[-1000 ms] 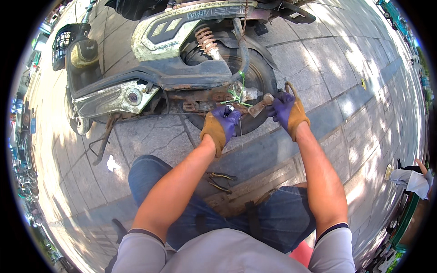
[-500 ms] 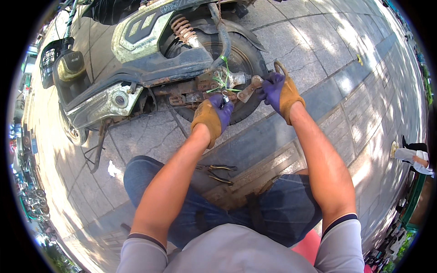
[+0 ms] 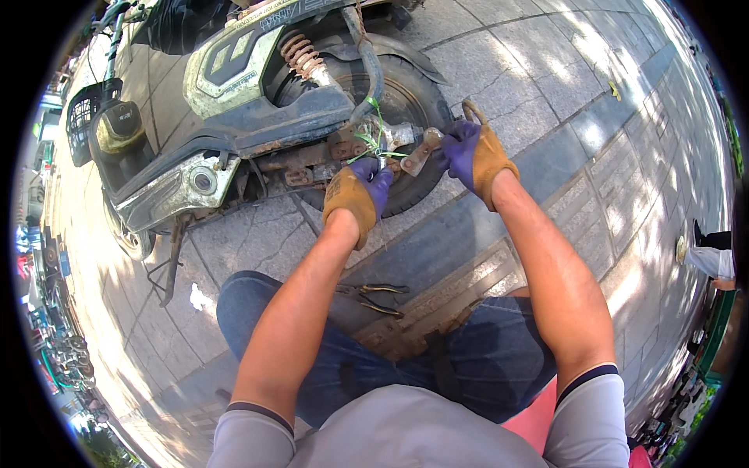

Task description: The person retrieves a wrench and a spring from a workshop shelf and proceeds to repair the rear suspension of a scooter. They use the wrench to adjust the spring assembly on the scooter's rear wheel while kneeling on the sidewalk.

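An electric scooter (image 3: 289,125) with a rusty rear end stands in front of me. My left hand (image 3: 357,195), in a purple and tan work glove, is closed around a small silver cylindrical metal piece (image 3: 381,162) below the rear axle. Green strips (image 3: 371,140) are tied around the axle area just above it. My right hand (image 3: 477,160), gloved alike, has its fingers curled together at the outer end of a rusty metal bracket (image 3: 422,151). What those fingers hold is hidden. A brown curved piece (image 3: 474,111) sticks up beside that hand; I cannot tell what it is.
Pliers (image 3: 373,298) with dark and yellow handles lie on the paving between my knees and the scooter. The rear tyre (image 3: 425,183) sits behind my hands. A white scrap (image 3: 200,297) lies at left, near the kickstand (image 3: 169,265). Another person (image 3: 710,253) is at the far right.
Both hands stay at the rear axle with little movement. The scooter appears slightly further left and higher in view. The silver piece now sits close under the green strips.
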Tool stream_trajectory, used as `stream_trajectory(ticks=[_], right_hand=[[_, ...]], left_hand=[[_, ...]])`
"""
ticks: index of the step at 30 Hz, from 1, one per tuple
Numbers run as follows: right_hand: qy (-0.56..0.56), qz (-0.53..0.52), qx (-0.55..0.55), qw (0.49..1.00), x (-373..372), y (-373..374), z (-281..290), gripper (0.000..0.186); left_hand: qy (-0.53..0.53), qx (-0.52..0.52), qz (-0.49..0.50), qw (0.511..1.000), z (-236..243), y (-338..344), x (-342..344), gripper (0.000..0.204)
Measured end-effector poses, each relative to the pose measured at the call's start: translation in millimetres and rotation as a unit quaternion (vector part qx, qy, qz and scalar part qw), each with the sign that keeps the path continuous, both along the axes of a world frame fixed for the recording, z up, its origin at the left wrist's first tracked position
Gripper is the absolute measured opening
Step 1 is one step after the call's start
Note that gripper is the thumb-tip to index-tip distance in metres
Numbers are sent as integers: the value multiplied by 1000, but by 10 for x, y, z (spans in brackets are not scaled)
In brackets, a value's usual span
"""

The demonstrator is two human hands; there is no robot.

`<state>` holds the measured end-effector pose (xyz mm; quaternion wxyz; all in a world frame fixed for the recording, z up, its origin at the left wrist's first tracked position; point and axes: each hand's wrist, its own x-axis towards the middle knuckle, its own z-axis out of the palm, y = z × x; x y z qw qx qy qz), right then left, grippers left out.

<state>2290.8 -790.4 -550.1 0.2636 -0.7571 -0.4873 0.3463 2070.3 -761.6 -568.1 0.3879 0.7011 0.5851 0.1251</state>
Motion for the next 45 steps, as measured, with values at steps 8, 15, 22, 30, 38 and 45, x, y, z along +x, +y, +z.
stream_trajectory(ticks=[8,15,22,30,38,45], right_hand=[[-32,19,1,999,22,15,-6,27],[-21,55,29,998,50,9,-98,30],[-22,43,-6,999,32,36,-77,29],[-26,28,-3,999,52,-1,-59,26],[30,15,-22,999,100,-50,-66,26],[26,23,-15,999,88,-47,-86,27]], left_hand=[[57,13,-13,998,105,-33,44,29],[104,40,-31,993,120,-83,77,31],[33,26,-14,999,-87,-103,-7,31],[-348,-382,111,849,170,-35,131,27],[-330,-402,142,842,10,17,342,27],[-266,-338,115,896,-18,-68,226,25]])
